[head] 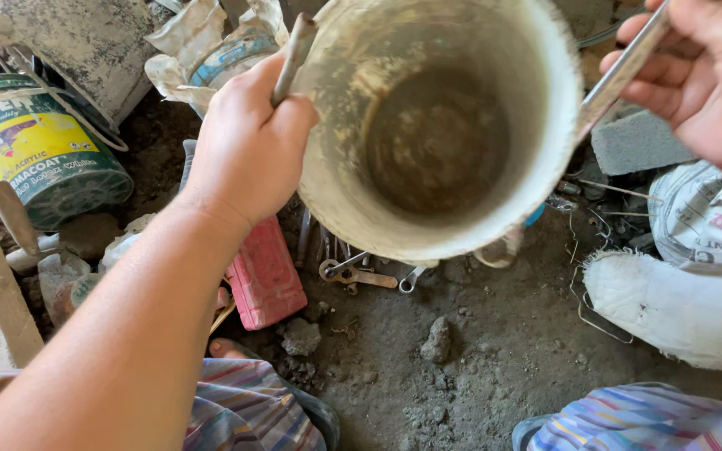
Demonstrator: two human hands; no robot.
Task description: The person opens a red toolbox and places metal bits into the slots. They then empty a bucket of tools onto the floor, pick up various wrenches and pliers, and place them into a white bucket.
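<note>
A dirty, mortar-crusted bucket (436, 125) is held up above the dirt floor (478, 359), its mouth tipped toward the camera so the stained, empty bottom shows. The left hand (248, 146) is at its left rim, fingers (290, 117) curled tightly around a thin metal rod (294, 50) that rises past the rim. The right hand (704, 79) is at the upper right, fingers (649, 63) partly closed around a flat metal bar (620, 71) whose lower end touches the bucket's right edge.

Beneath the bucket lie wrenches (361, 271) on the floor, with a red block (265, 276) just to their left. A green and yellow paint can (43, 150) stands at far left, a grey concrete block (637, 142) and white sacks (670, 301) at right. Striped cloth (244, 409) covers the person's knees along the bottom edge.
</note>
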